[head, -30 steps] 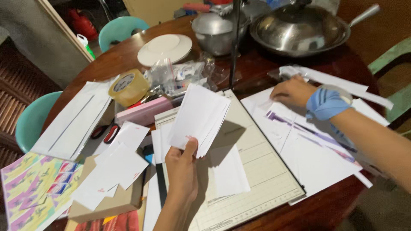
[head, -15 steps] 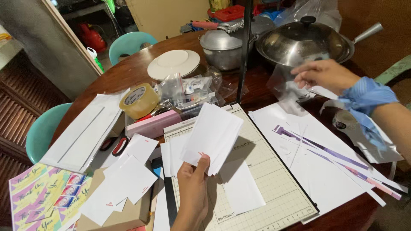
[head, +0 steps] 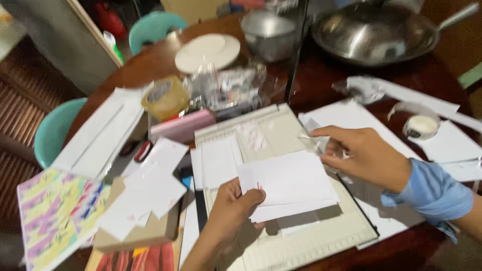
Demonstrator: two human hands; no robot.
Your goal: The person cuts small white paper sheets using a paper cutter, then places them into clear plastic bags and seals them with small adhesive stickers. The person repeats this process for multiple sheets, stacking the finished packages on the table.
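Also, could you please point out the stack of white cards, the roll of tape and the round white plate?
stack of white cards (head: 291,183), head view, middle of top card.
roll of tape (head: 164,96), head view, its side.
round white plate (head: 207,51), head view, its centre.

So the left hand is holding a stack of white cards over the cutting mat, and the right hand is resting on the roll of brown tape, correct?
Not quite. The left hand does hold the white cards over the cutting mat, but the right hand is not on the roll of brown tape. That roll sits far off on the table's left side; the right hand is beside the cards, pinching something small and clear. The head view shows this.
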